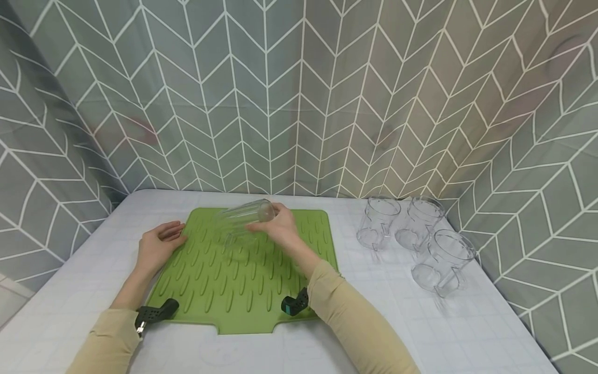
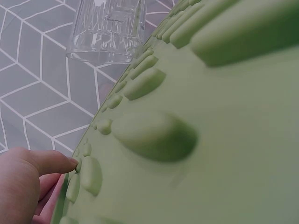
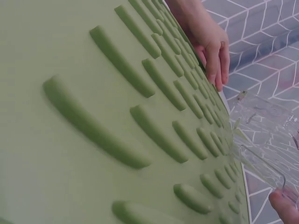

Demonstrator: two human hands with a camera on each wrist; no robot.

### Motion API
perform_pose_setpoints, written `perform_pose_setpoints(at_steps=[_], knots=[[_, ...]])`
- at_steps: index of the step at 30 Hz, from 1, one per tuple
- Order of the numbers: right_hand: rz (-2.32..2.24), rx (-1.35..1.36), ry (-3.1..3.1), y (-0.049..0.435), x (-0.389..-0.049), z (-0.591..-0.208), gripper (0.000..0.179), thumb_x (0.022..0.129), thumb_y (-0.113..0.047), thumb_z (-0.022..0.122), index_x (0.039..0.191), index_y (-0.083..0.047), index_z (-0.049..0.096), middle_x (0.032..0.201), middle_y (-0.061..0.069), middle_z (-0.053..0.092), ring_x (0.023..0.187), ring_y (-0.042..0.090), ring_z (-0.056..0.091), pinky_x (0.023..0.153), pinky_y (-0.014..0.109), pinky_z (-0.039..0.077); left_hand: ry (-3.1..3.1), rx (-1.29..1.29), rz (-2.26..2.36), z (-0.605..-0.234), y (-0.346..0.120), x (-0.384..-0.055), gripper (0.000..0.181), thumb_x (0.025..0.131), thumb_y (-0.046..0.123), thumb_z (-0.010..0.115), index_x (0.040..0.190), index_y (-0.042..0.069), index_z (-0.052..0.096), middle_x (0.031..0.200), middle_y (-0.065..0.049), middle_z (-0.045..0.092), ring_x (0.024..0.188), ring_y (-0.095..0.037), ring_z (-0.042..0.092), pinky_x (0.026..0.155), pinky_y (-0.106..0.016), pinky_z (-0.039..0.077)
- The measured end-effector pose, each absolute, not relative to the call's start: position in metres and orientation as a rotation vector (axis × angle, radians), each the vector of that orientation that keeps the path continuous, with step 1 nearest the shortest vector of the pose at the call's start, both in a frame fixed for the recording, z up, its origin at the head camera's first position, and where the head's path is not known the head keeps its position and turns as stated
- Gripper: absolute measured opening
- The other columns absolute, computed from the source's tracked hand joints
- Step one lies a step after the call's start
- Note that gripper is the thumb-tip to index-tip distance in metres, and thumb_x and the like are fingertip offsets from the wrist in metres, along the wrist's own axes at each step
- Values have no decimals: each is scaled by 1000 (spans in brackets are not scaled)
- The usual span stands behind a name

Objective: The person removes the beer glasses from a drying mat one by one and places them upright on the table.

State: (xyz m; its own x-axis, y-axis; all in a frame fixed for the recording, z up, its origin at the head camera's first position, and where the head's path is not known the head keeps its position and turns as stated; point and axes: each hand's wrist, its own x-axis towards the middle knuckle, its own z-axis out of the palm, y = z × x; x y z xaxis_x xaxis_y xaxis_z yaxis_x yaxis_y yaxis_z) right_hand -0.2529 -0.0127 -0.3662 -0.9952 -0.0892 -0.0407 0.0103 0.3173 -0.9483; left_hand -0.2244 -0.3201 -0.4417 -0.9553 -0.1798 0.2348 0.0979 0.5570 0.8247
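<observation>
A clear mug point(image 1: 245, 214) lies tilted on its side over the far half of a green ridged mat point(image 1: 224, 324). My right hand point(image 1: 283, 227) grips the mug at its right end, and the handle points down toward the mat. Whether the mug touches the mat I cannot tell. At the mat's left edge is my left hand point(image 1: 158, 246), its fingers loosely bent. The left wrist view shows its thumb point(image 2: 53, 162) against the mat's rim, with the mug point(image 2: 105, 44) beyond. In the right wrist view only a fingertip of the right hand point(image 3: 286, 207) shows beside the mug.
To the right of the mat stand three more clear mugs, one at back left point(image 1: 377, 223), one at back right point(image 1: 419, 223) and one nearer the front point(image 1: 441, 262). A white cloth point(image 1: 388, 322) covers the table. A patterned curtain point(image 1: 280, 104) hangs behind and at both sides.
</observation>
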Motion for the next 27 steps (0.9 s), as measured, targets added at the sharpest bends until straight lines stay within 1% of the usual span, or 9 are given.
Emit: perform_pose_setpoints(at_steps=[5,11,18,27], knots=[[-1775,-63,2471,-10,-253,-369,97,66,-30,94,147,-11,46,140,9,56,123,28,55,108,47,47,-2509,73,-1348,-442,-320,-225,53,95,19,69,139,-6,53,132,-25,62,90,23,51,79,0,49],[-1824,-25,2410,-8,-252,-372,97,66,-28,94,148,-11,45,140,9,56,124,28,55,111,47,45,-2514,78,-1341,-441,-321,-224,52,95,19,68,139,-6,53,132,-25,62,89,24,50,79,0,48],[-1873,2,2354,-6,-251,-375,96,68,-26,93,149,-11,44,145,10,53,129,30,52,114,48,41,-2511,81,-1339,-441,-320,-224,52,96,20,68,139,-6,53,132,-25,62,89,25,49,78,0,48],[-1917,-13,2311,-2,-249,-378,96,68,-24,93,149,-10,43,147,11,51,134,30,48,117,47,39,-2516,80,-1326,-442,-320,-225,53,95,20,69,138,-6,53,131,-25,63,90,22,51,78,0,48]])
